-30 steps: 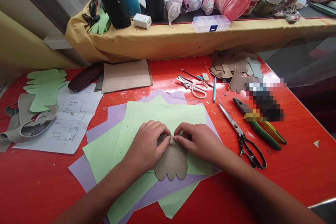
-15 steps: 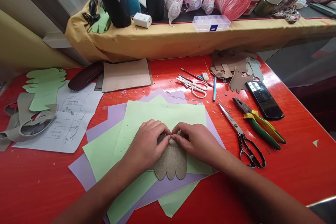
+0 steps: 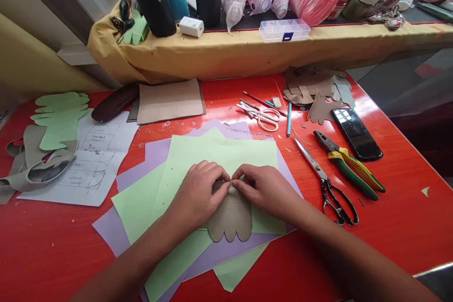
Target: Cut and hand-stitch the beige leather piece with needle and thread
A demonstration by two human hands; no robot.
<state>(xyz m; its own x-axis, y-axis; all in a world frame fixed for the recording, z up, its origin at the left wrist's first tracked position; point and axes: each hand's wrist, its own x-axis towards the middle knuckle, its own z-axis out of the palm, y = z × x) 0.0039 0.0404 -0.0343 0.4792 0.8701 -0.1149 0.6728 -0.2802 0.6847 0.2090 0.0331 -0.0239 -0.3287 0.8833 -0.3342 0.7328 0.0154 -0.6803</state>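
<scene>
A taupe, pebble-grained piece of leather with a scalloped near edge lies on pale green paper. My left hand covers its upper left side, with thumb and forefinger closed on the far edge. Opposite it, my right hand pinches at the same edge, its fingertips almost touching the left ones. Anything small between the fingertips is hidden. Beneath the green sheets, purple paper sticks out on several sides.
On the right lie large scissors, pliers, a phone and leather scraps. White-handled scissors are farther back. A sketched sheet and green cut-outs lie left. A cluttered shelf runs behind.
Both hands stay at the leather's far edge, with only a very slight shift of the right fingertips. The leather and the tools lie as before.
</scene>
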